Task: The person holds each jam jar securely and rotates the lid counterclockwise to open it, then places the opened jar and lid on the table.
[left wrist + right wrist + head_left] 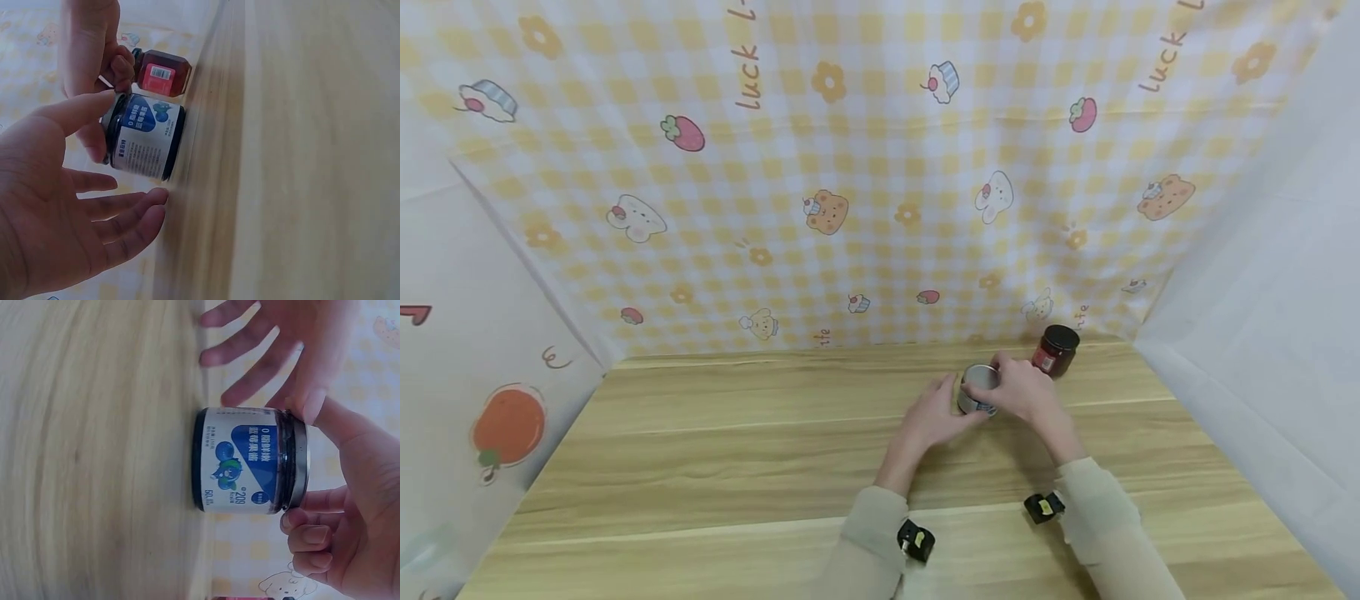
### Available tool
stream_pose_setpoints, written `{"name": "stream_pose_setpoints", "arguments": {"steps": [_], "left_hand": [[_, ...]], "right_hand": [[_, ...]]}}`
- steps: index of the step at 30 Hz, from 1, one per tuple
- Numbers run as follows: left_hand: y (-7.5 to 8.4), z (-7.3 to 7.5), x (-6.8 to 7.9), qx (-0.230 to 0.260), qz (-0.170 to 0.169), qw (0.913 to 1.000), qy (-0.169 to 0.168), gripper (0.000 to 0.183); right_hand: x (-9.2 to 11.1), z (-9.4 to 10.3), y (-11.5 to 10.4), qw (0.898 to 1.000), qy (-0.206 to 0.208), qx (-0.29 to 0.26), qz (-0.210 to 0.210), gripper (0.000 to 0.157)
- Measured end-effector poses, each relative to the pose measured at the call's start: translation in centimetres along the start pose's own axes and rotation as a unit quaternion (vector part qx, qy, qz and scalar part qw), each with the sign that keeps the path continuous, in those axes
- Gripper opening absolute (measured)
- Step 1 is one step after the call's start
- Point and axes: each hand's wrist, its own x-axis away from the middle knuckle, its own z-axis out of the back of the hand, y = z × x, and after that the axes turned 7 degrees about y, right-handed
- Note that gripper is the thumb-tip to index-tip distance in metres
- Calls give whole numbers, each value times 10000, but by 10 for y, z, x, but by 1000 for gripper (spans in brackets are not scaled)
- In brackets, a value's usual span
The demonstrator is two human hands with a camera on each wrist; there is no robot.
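Observation:
A blueberry jam jar (240, 459) with a silver lid (300, 464) stands upright on the wooden table, its blue and white label showing in both wrist views. My right hand (1028, 392) grips this lid from the right, thumb on one side and curled fingers on the other. On the opposite side, my left hand (931, 415) is spread beside the jar. Its thumb reaches the jar near the lid in the left wrist view, while the other fingers (134, 234) extend apart from the glass.
A dark red jar (1054, 354) with a black lid and a red label stands just behind my right hand, near the table's back edge. Behind the table (700, 450) hangs a yellow checked cloth (880, 167). White sheets (1262, 333) close off both sides.

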Motion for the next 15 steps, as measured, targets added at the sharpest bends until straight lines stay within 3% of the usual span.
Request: {"name": "stream_pose_setpoints", "arguments": {"steps": [6,15], "left_hand": [[-1,-5,-3,476,-391,9981,-40,69],[-7,-8,-8,882,-196,9958,-144,66]], "right_hand": [[3,0,-4,10000,-14,52,11,62],[7,1,-8,10000,80,2,43,60]]}}
